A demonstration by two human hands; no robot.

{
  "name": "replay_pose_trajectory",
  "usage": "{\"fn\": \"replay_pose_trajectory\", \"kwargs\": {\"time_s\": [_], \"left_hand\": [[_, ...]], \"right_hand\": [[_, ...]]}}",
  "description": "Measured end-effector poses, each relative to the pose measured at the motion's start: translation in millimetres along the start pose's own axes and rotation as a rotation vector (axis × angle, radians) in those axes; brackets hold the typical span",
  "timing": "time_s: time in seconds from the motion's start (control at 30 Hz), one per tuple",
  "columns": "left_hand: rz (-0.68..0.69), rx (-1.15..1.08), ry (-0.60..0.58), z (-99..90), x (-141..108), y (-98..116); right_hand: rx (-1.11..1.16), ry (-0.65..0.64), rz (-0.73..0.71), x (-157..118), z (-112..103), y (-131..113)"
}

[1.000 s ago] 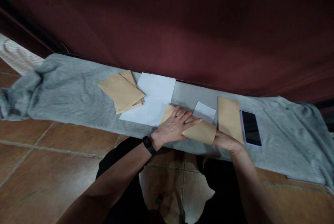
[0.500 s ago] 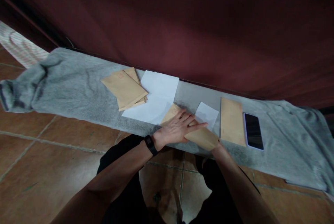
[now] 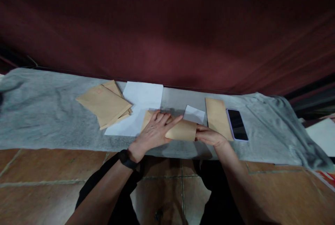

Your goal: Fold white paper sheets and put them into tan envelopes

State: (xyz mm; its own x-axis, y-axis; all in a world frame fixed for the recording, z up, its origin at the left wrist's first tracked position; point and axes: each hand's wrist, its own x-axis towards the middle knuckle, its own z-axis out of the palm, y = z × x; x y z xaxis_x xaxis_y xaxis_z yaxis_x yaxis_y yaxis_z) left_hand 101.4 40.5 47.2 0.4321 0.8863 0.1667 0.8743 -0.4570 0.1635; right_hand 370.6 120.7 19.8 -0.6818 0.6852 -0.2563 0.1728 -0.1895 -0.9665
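A brown paper envelope [image 3: 182, 129] lies lengthwise across the front of the grey cloth, its right end bulging open. My left hand [image 3: 156, 129] rests over its left part, thumb stretched along the top and fingers bent over the far edge, gripping it. At the open end is my right hand [image 3: 208, 135], palm outside; its fingertips are hidden in the envelope's mouth. Just beyond the envelope lies a small white paper [image 3: 194, 114]. Under its left end spreads a larger white sheet [image 3: 145, 95].
Several brown envelopes [image 3: 107, 104] overlap at the left, partly on the white sheet. To the right lie another brown envelope [image 3: 218, 116] and a phone [image 3: 237, 124] in a lilac case. Grey cloth [image 3: 267, 130] covers the narrow bench. A dark red curtain [image 3: 167, 43] hangs behind it.
My right hand has drawn back out of the envelope, from wrist-deep to only the fingers inside. My left hand stays on the envelope. The view has turned slightly right.
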Motion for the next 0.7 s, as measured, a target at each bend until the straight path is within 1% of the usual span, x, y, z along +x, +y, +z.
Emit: {"fn": "replay_pose_trajectory", "kwargs": {"time_s": [0.07, 0.1, 0.13, 0.17, 0.2, 0.23, 0.3, 0.33, 0.4, 0.47, 0.57, 0.7], "left_hand": [[-0.068, -0.01, 0.016, -1.2, -5, -13], [-0.114, -0.011, 0.025, -1.1, -7, -19], [-0.15, -0.008, 0.029, -0.6, -9, -24], [-0.17, -0.003, 0.018, 0.3, -11, -28], [-0.184, 0.005, 0.011, 1.6, -12, -31], [-0.188, 0.013, 0.001, 3.1, -13, -33], [-0.181, 0.027, -0.022, 6.4, -14, -34], [-0.174, 0.03, -0.034, 8.1, -14, -34], [-0.17, 0.025, -0.062, 11.3, -14, -34], [-0.181, 0.007, -0.086, 13.7, -14, -36], [-0.207, -0.026, -0.113, 15.1, -16, -42], [-0.227, -0.057, -0.121, 15.3, -19, -47]], "right_hand": [[0.05, 0.043, -0.036, 3, -15, -2], [0.061, 0.121, -0.079, 6, -22, -2], [0.015, 0.271, -0.133, 11, -27, -1], [-0.09, 0.427, -0.17, 17, -32, 2], [-0.248, 0.544, -0.176, 24, -35, 5], [-0.407, 0.633, -0.164, 31, -36, 8], [-0.501, 0.654, -0.151, 43, -34, 16], [-0.646, 0.632, -0.125, 47, -32, 20], [-0.861, 0.601, -0.036, 52, -27, 25], [-0.997, 0.583, 0.046, 53, -24, 27], [-1.059, 0.566, 0.098, 49, -24, 24], [-1.061, 0.561, 0.141, 44, -27, 16]]}}
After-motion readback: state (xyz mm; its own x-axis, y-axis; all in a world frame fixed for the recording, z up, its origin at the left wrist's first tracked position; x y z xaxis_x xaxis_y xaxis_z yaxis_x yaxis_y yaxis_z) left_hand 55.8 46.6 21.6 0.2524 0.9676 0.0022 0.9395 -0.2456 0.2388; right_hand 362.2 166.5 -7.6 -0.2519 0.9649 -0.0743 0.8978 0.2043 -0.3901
